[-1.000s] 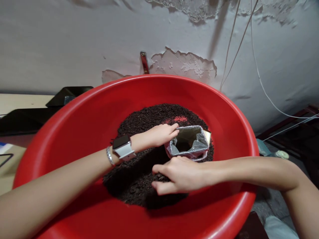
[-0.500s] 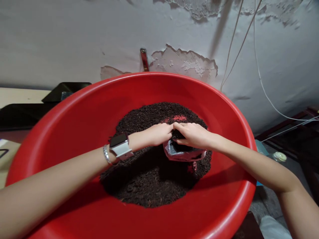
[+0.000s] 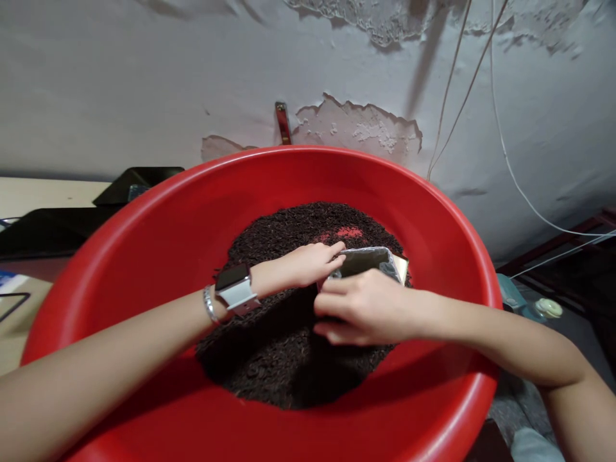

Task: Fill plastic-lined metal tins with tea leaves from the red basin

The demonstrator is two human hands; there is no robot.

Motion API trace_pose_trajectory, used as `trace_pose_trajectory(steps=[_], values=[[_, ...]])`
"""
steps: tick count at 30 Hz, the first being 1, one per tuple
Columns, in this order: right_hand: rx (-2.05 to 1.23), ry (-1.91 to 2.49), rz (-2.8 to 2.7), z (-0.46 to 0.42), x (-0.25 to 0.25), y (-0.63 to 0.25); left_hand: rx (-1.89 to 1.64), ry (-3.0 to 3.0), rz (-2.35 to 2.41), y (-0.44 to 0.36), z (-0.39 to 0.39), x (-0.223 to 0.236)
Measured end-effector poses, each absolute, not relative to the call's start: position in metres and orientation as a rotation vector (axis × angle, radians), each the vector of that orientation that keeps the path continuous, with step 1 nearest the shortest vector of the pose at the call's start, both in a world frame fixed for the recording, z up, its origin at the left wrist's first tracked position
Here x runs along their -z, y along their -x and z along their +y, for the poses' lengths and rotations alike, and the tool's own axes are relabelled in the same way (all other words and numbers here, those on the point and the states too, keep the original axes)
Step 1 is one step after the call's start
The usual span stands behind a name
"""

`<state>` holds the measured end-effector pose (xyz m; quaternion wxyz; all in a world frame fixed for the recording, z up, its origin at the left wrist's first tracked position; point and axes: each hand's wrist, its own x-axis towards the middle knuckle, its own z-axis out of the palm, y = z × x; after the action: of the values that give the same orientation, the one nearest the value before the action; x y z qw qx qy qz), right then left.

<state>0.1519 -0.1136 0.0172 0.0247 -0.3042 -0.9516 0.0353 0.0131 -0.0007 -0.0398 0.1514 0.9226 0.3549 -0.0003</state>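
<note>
left hand [image 3: 310, 264] pinching pouch [image 3: 368, 261] rim, right hand [image 3: 363, 308] cupped over tea [image 3: 289, 353]

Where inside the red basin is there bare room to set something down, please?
Bare red floor runs along the round red plastic basin on the left and near sides of the dark loose tea heap. Crowded: left hand, right hand, foil-lined pouch.

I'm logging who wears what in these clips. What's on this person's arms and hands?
Both arms are bare, no sleeves or gloves in view. The left wrist carries a smartwatch with a dark square face and white band, plus a thin silver bracelet beside it. The right hand and wrist wear nothing.
</note>
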Motion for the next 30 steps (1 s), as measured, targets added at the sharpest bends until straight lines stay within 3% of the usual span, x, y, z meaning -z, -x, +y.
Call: trace_pose_trajectory(steps=[3, 7, 12, 14, 24, 30], values=[[-0.287, 0.758, -3.11, -0.122, 0.013, -0.141, 0.002, -2.652, 1.019, -0.014, -0.005, 0.033], [-0.548, 0.832, -3.148, -0.124, 0.065, -0.137, 0.016, -2.676, 1.009, -0.013, -0.007, 0.03], [-1.289, 1.17, -2.968, -0.125, 0.103, -0.146, 0.014, -2.668, 0.99, -0.013, -0.006, 0.031], [-1.438, 1.281, -2.909, -0.126, 0.108, -0.149, 0.029, -2.662, 1.002, -0.014, -0.006, 0.029], [-1.845, 1.396, -2.739, -0.123, 0.105, -0.15, 0.042, -2.666, 0.992, -0.014, -0.009, 0.026], [-1.708, 1.191, -3.15, -0.125, 0.099, -0.139, 0.029, -2.67, 0.983, -0.013, -0.007, 0.029]])
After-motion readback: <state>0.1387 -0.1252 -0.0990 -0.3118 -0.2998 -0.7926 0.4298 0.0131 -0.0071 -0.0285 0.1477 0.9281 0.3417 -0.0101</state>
